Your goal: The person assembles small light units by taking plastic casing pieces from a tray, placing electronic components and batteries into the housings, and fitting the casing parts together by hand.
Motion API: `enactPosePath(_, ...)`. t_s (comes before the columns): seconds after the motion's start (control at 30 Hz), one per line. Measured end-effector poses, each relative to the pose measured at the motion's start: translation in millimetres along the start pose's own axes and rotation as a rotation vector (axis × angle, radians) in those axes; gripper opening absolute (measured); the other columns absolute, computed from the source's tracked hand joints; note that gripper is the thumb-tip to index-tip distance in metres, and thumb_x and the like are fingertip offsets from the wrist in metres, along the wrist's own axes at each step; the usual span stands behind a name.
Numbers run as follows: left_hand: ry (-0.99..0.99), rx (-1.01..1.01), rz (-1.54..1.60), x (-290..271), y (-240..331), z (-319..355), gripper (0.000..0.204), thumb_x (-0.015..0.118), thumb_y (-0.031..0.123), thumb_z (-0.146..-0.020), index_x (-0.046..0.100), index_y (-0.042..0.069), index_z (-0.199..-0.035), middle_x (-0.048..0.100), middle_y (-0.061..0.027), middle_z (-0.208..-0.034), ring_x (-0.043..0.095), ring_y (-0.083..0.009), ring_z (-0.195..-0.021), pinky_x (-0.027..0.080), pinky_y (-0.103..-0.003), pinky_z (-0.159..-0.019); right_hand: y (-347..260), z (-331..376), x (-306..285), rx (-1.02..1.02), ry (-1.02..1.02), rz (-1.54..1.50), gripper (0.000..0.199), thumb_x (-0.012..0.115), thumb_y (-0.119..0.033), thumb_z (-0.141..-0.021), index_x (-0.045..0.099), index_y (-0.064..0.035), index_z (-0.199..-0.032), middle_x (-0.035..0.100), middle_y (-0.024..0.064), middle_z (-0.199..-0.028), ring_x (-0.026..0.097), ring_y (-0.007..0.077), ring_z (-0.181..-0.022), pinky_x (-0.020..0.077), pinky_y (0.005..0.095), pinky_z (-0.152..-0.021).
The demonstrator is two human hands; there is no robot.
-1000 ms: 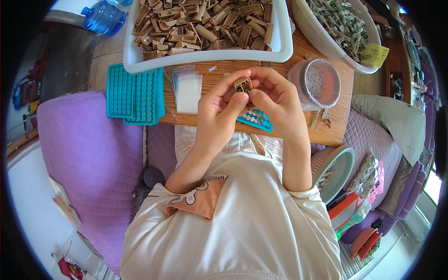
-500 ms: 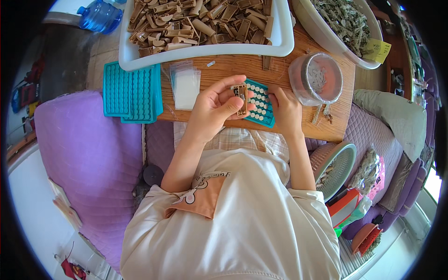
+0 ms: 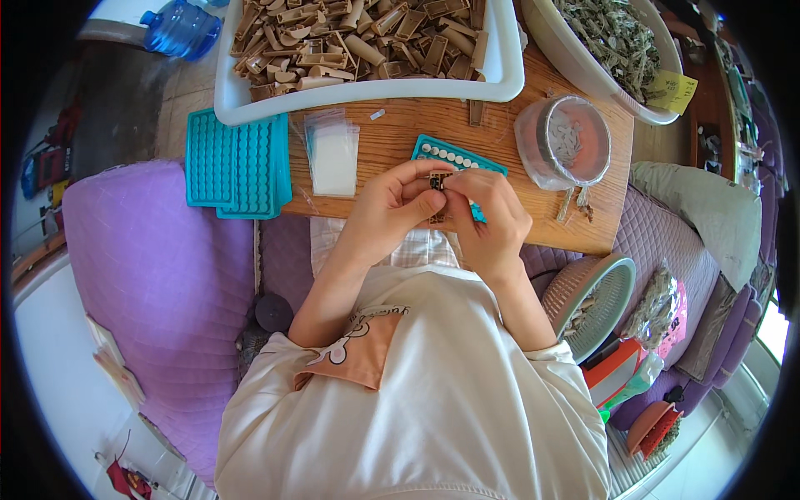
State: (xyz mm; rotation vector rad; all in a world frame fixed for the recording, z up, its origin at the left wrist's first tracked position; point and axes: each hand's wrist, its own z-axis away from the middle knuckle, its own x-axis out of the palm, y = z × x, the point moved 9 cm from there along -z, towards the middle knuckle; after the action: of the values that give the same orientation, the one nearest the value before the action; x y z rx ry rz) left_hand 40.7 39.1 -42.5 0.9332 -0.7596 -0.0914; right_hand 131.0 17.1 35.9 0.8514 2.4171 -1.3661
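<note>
Between its thumb and fingers, my left hand (image 3: pixel 385 208) holds a small brown plastic casing (image 3: pixel 438 178) with dark parts inside. My right hand (image 3: pixel 493 218) is closed in a pinch at the casing's upper part, its fingertips touching it. Whatever those fingertips may hold is hidden. Just beyond both hands lies a teal tray (image 3: pixel 495 169) with rows of small white round pieces (image 3: pixel 450 156). My right hand covers much of that tray.
A white bin (image 3: pixel 367 98) heaped with brown casings stands at the back. Stacked teal trays (image 3: pixel 237 167) and clear plastic bags (image 3: pixel 333 162) lie left. To the right are a clear tub (image 3: pixel 533 137) of small pale parts and a basin (image 3: pixel 575 71) of bagged pieces.
My right hand has moved left from the tray's right side to the casing in my left hand. The tray's visible rows now slant differently. My left hand has shifted slightly lower.
</note>
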Motion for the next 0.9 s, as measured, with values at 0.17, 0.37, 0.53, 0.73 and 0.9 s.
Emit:
enactPosePath(0.17, 0.015, 0.026, -0.041, -5, -10, -4, 0.026, 0.048, 0.006, -0.084, 0.047, 0.000, -0.108, 0.058, -0.0069, -0.092, 0.058, -0.0125, -0.080, 0.050, -0.025, -0.069, 18, 7, 3, 0.114, -0.116, -0.092, 0.020, 0.059, 0.007, -0.066, 0.056, -0.0017, -0.084, 0.059, 0.0092, -0.076, 0.058, 0.0224, -0.072, 0.0467, 0.0292, -0.062)
enactPosePath(0.37, 0.063, 0.042, 0.005, -11, -9, -3, 0.022, 0.046, 0.008, -0.084, 0.050, 0.000, -0.104, 0.058, -0.0083, -0.091, 0.058, -0.0117, -0.076, 0.047, -0.022, -0.065, 92, 35, -17, 0.486, -0.032, 0.014, 0.018, 0.057, 0.001, -0.072, 0.056, -0.0024, -0.089, 0.060, 0.0113, -0.080, 0.058, 0.0226, -0.073, 0.0465, 0.0284, -0.062)
enactPosePath(0.53, 0.063, 0.007, -0.021, -12, -13, -2, 0.023, 0.046, 0.008, -0.084, 0.049, 0.000, -0.104, 0.058, -0.0087, -0.091, 0.057, -0.0111, -0.075, 0.046, -0.021, -0.065, 92, 45, 2, 0.303, -0.225, 0.373, 0.019, 0.058, 0.000, -0.070, 0.054, -0.0041, -0.089, 0.059, 0.0097, -0.075, 0.056, 0.0251, -0.068, 0.0454, 0.0338, -0.059)
enactPosePath(0.73, 0.043, -0.005, -0.017, -10, -15, 0, 0.024, 0.047, 0.010, -0.084, 0.048, -0.001, -0.106, 0.058, -0.0095, -0.093, 0.057, -0.0109, -0.074, 0.046, -0.021, -0.065, 87, 38, -5, 0.367, -0.145, 0.234, 0.019, 0.058, 0.002, -0.068, 0.053, -0.0040, -0.086, 0.058, 0.0095, -0.075, 0.055, 0.0249, -0.067, 0.0457, 0.0320, -0.059)
enactPosePath(0.9, 0.028, -0.022, -0.063, -5, -17, 3, 0.025, 0.045, 0.006, -0.084, 0.047, -0.003, -0.107, 0.058, -0.0076, -0.089, 0.055, -0.0082, -0.072, 0.045, -0.020, -0.064, 23, 17, -16, 0.204, 0.045, 0.079, 0.022, 0.060, 0.005, -0.065, 0.053, -0.0026, -0.084, 0.058, 0.0095, -0.078, 0.058, 0.0253, -0.072, 0.0471, 0.0312, -0.063)
